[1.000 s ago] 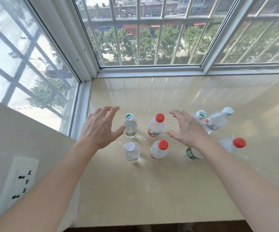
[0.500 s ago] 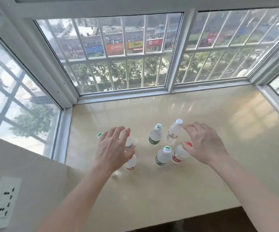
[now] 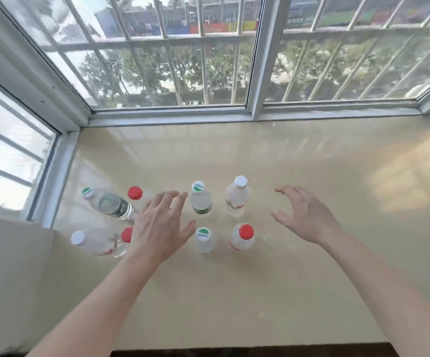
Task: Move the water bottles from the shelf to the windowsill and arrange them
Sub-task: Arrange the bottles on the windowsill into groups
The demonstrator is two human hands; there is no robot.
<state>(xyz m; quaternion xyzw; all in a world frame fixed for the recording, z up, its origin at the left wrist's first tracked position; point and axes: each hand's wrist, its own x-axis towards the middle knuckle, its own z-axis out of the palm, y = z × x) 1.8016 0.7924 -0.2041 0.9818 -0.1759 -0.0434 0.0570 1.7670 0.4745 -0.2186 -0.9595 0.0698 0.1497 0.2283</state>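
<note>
The left hand (image 3: pixel 161 226) is hovering over the cream windowsill (image 3: pixel 234 292) with fingers spread wide and holding nothing. The right hand (image 3: pixel 302 215) is hanging apart from it on the other side, fingers loosely curled and open, also holding nothing.

Between the two hands four clear water bottles are standing in a small square. At the back a green-and-white-capped bottle (image 3: pixel 199 199) with a green label band is sitting beside a white-capped bottle (image 3: pixel 237 197) with a red-marked label. In front of them another green-and-white-capped bottle (image 3: pixel 205 239) is standing next to a red-capped bottle (image 3: pixel 242 238).

Left of the left hand four more bottles are showing. A green-capped bottle (image 3: pixel 108 204) with a dark green label and a white-capped one (image 3: pixel 95 242) are appearing to lean outward, though the wide lens may be causing that. A red cap (image 3: pixel 135 193) and a second red cap (image 3: pixel 127 234) are peeking out beside the hand, their bodies mostly hidden behind it.

All eight are grouped on the sill's left half, near the barred window (image 3: pixel 208 60).
</note>
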